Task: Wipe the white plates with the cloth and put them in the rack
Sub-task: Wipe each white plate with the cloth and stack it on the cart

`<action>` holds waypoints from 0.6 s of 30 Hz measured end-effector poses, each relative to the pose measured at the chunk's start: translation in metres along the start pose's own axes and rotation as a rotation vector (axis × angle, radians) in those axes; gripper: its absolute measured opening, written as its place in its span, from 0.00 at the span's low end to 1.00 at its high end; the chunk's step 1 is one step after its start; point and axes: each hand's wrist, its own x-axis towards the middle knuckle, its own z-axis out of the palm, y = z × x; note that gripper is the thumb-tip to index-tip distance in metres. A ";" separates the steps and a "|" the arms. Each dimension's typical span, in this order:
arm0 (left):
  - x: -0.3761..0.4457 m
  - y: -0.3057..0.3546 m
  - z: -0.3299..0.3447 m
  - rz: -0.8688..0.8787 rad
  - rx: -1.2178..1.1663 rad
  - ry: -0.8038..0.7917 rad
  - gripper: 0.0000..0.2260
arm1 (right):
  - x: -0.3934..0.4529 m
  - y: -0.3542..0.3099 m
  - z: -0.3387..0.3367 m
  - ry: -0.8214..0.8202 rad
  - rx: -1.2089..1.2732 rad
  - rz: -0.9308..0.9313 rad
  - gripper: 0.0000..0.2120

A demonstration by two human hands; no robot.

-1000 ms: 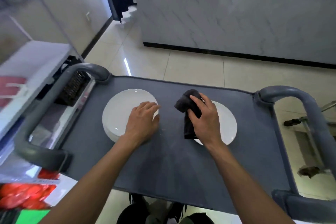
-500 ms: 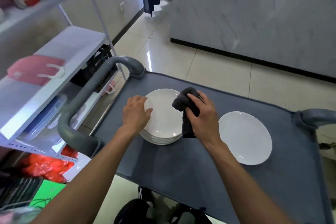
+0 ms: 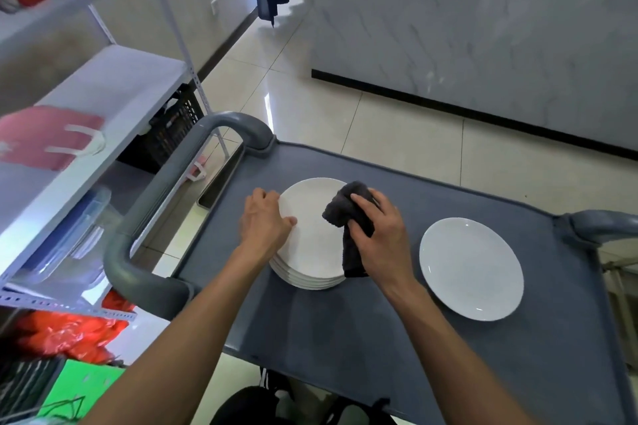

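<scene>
Plates (image 3: 310, 245), glossy white rounds, stacked; left hand (image 3: 264, 224) grips the rim; right hand (image 3: 381, 235) clutches nubby dark cloth (image 3: 347, 217).

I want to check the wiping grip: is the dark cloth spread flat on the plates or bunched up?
Bunched up. The right hand grips the dark cloth in a wad, one end hanging over the stack of plates.

Hands (image 3: 381, 235) with dark cloth (image 3: 348, 217) over stacked white plates (image 3: 310, 252)
</scene>
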 end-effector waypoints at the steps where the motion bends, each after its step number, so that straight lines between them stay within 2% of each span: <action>1: 0.002 0.002 -0.001 -0.004 -0.006 -0.010 0.22 | 0.000 0.000 0.001 0.004 -0.003 0.004 0.22; 18: 0.012 0.007 -0.014 -0.206 -0.131 -0.128 0.25 | -0.011 0.006 0.005 0.009 -0.023 0.035 0.22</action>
